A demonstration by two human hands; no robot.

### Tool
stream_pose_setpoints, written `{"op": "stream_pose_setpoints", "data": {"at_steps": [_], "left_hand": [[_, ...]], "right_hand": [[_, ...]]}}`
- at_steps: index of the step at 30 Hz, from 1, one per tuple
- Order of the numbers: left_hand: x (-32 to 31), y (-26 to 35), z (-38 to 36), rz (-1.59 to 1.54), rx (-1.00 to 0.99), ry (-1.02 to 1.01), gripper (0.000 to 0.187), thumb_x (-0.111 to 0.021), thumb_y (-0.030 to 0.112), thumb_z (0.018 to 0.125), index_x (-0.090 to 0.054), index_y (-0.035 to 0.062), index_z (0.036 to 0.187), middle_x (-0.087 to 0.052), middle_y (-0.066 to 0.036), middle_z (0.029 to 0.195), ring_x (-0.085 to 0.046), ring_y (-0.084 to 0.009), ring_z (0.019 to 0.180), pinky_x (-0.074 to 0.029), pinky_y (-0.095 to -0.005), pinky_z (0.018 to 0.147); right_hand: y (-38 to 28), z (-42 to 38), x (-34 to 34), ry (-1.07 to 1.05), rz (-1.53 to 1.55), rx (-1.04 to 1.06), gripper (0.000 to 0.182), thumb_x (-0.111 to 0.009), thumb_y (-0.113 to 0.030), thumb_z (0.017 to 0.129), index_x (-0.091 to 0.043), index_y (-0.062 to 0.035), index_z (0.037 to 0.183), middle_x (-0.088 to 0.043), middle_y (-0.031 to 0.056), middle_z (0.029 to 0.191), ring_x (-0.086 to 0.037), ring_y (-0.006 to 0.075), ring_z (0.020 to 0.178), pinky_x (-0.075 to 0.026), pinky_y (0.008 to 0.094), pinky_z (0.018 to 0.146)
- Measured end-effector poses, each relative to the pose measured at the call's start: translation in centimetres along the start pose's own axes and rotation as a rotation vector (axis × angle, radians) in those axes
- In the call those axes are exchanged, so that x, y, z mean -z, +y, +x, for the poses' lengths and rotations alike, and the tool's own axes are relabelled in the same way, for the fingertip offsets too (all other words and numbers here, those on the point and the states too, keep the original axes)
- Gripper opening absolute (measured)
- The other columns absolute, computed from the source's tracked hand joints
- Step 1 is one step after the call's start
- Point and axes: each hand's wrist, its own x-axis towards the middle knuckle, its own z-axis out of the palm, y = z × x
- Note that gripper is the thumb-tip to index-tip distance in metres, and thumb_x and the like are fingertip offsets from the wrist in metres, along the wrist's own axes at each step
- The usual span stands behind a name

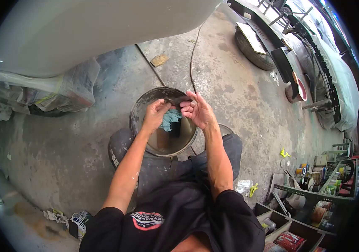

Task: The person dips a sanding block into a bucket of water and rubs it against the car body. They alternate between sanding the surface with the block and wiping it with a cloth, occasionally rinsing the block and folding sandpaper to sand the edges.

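Observation:
A round bucket [135, 110] with murky water stands on the floor between my knees. Over its opening my left hand [155, 115] is closed, thumb and fingers pinching a thin dark piece, like a sheet of sandpaper [177, 100]. The fingers of my right hand [199, 111] are partly curled at the sheet's other end. Below the hands a crumpled teal cloth [170, 120] shows inside the bucket, close to my left fingers. Beside the cloth, dark and brownish patches show in the water.
A pale car panel [95, 33] curves overhead at upper left, with plastic sheeting [70, 90] beneath. Hoses [151, 65] cross the concrete. A tire [253, 50] and a bumper [282, 63] lie at upper right. Shelving with tapes and cans [314, 180] stands at lower right.

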Motion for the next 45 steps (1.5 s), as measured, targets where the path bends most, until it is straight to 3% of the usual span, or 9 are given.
{"op": "stream_pose_setpoints", "data": {"at_steps": [2,10,14,18,21,25,28,38,45], "left_hand": [[0.0,0.5,0.0,-0.004,0.062,0.051,0.025,-0.068,0.022,0.102,-0.07,-0.0008,0.112,-0.076,-0.01,0.099,-0.071,-0.0118,0.084,-0.058,-0.0255,0.075],[0.2,1.7,-0.5,0.052,0.206,0.007,0.036,-0.068,0.034,0.101,-0.071,-0.0015,0.105,-0.077,-0.011,0.093,-0.072,-0.0114,0.074,-0.057,-0.0254,0.067],[1.0,2.2,-0.5,0.15,0.246,-0.049,0.039,-0.067,0.037,0.101,-0.073,-0.0011,0.102,-0.078,-0.011,0.092,-0.074,-0.0131,0.076,-0.058,-0.0263,0.067],[0.6,2.4,-0.6,0.202,0.255,-0.144,0.039,-0.067,0.037,0.101,-0.075,-0.0014,0.101,-0.077,-0.009,0.089,-0.072,-0.0114,0.075,-0.058,-0.0261,0.067],[1.1,2.0,-0.8,0.246,0.243,-0.217,0.039,-0.068,0.035,0.101,-0.076,-0.0022,0.099,-0.077,-0.007,0.087,-0.07,-0.0091,0.072,-0.056,-0.0258,0.066],[1.0,2.8,-1.1,0.249,0.263,-0.23,0.038,-0.068,0.034,0.101,-0.077,-0.0033,0.098,-0.076,-0.005,0.085,-0.068,-0.0076,0.072,-0.054,-0.0247,0.066],[1.1,3.2,-0.9,0.219,0.251,-0.217,0.037,-0.066,0.032,0.102,-0.077,-0.0035,0.098,-0.077,-0.007,0.085,-0.069,-0.0089,0.074,-0.056,-0.0245,0.067],[-0.2,2.1,-1.3,0.034,0.004,-0.074,0.045,-0.074,0.018,0.097,-0.058,-0.0025,0.134,-0.074,-0.009,0.112,-0.069,-0.0115,0.097,-0.056,-0.0271,0.084],[-1.2,2.5,-1.8,-0.069,-0.088,-0.049,0.033,-0.073,0.019,0.098,-0.068,-0.0004,0.125,-0.073,-0.003,0.112,-0.066,-0.0099,0.098,-0.053,-0.0273,0.088]], "right_hand": [[-0.5,-0.6,-0.4,-0.067,-0.067,0.033,0.069,-0.063,-0.028,0.103,-0.024,-0.0078,0.157,-0.07,0.018,0.093,-0.071,0.0235,0.07,-0.062,0.0325,0.066],[-0.3,0.4,1.6,0.058,-0.272,-0.065,0.066,-0.068,-0.025,0.1,-0.034,-0.0043,0.153,-0.073,0.0197,0.098,-0.074,0.0227,0.073,-0.062,0.0327,0.064],[-1.7,-1.3,0.5,-0.113,-0.548,-0.037,0.077,-0.066,-0.032,0.101,-0.023,-0.0071,0.16,-0.073,0.0199,0.092,-0.074,0.0234,0.069,-0.062,0.0321,0.061],[-0.8,-0.8,1.2,-0.213,-0.312,-0.178,0.084,-0.067,-0.029,0.101,-0.014,-0.009,0.163,-0.073,0.0213,0.091,-0.073,0.0233,0.064,-0.061,0.0308,0.056],[-0.6,-0.5,2.0,-0.138,-0.284,-0.16,0.077,-0.065,-0.03,0.102,-0.02,-0.0093,0.161,-0.073,0.0209,0.09,-0.073,0.0232,0.063,-0.062,0.0309,0.056],[-0.9,-0.1,2.6,-0.134,-0.371,-0.239,0.038,-0.065,-0.029,0.102,-0.059,-0.0008,0.128,-0.075,0.0207,0.092,-0.074,0.0247,0.067,-0.063,0.0314,0.059],[-1.5,-0.6,2.4,-0.025,-0.411,-0.158,0.033,-0.066,-0.029,0.102,-0.069,0.0023,0.108,-0.075,0.0214,0.097,-0.076,0.0254,0.076,-0.064,0.0337,0.067],[0.2,-1.9,0.4,-0.094,-0.598,0.222,0.028,-0.068,-0.017,0.101,-0.073,0.005,0.117,-0.075,0.0066,0.107,-0.068,0.013,0.1,-0.055,0.0297,0.09],[1.9,-1.5,-1.3,-0.139,-0.737,0.514,0.022,-0.069,-0.013,0.099,-0.07,0.0024,0.114,-0.069,0.0062,0.117,-0.065,0.0129,0.101,-0.053,0.0281,0.088]]}}
